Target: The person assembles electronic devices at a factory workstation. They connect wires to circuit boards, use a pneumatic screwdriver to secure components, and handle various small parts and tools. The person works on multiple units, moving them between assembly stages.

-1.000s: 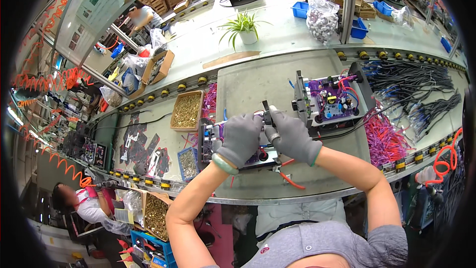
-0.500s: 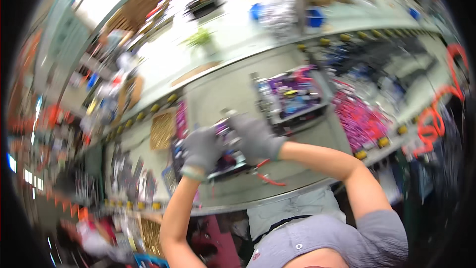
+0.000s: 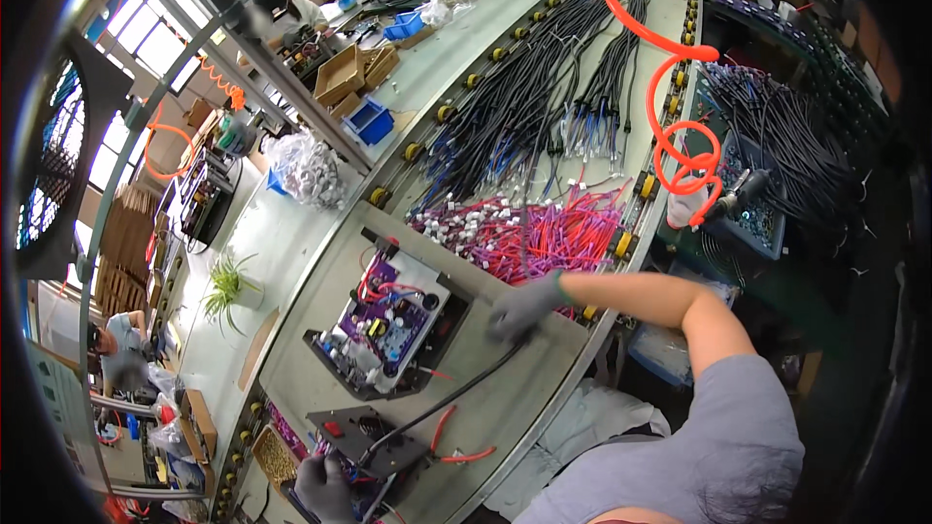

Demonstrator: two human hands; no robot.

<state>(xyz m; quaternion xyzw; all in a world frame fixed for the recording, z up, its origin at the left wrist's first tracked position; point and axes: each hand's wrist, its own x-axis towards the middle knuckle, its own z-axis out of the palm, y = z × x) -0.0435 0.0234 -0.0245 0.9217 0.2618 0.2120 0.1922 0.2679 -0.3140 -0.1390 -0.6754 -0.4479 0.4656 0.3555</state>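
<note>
Across the greyish worktop [image 3: 529,403], a black cable [image 3: 456,394], gently curved.

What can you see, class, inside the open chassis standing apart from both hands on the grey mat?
Inside the open chassis sits a purple circuit board bearing a yellow part, with red wires near one end. The chassis floor under the board is hidden.
</note>
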